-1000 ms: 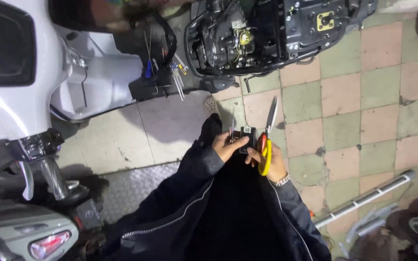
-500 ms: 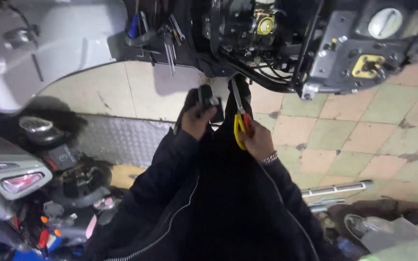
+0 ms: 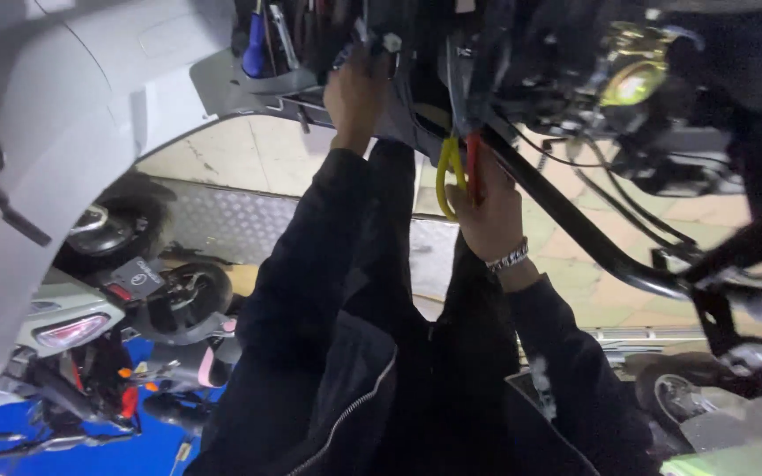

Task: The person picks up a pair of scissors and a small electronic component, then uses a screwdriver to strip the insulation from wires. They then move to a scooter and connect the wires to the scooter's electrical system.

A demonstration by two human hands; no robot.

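Observation:
My left hand (image 3: 354,97) reaches up into the open black body of a scooter (image 3: 575,79), fingers closed around a small dark part among the wires; what it grips is hard to make out. My right hand (image 3: 487,211), with a metal bracelet at the wrist, holds pliers with red and yellow handles (image 3: 456,172), their jaws hidden up inside the frame. Both arms are in black jacket sleeves. A black metal frame tube (image 3: 593,238) runs diagonally just right of my right hand.
A white scooter panel (image 3: 55,115) fills the left. Screwdrivers and tools (image 3: 262,40) stand in a tray at the top. Below left are a parked scooter's handlebars and headlight (image 3: 72,330) and a blue surface. Checker plate and tiled floor (image 3: 593,273) lie beneath.
Both hands have risen from lap height into the scooter's underside; the view has swung closer and the pliers now point up into the frame.

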